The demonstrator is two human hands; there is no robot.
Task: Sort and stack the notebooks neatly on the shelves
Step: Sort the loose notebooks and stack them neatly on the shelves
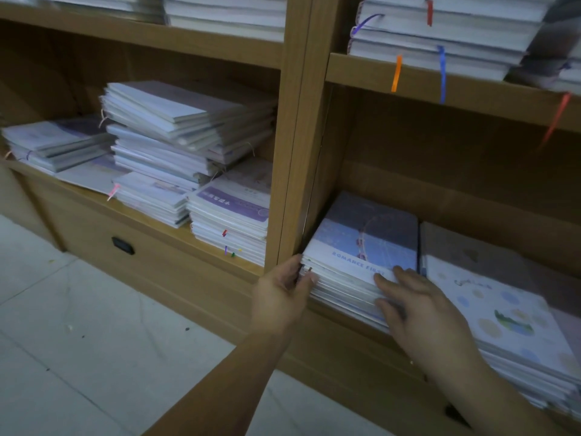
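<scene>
A stack of notebooks topped by a blue and purple cover (364, 243) lies on the lower right shelf (349, 325), against the wooden upright. My left hand (283, 294) presses its fingertips against the stack's near left corner. My right hand (418, 306) lies flat on the stack's front edge, fingers spread over the top cover and page edges. Right beside it sits a second stack with a white dotted cover (503, 309). Neither hand lifts a notebook.
The left bay holds several uneven, skewed notebook piles (176, 143) above a drawer with a black handle (123, 245). Upper shelves carry more stacks with coloured ribbon bookmarks (441, 73) hanging down. A wooden upright (298, 152) divides the bays. Pale floor tiles (78, 341) lie below.
</scene>
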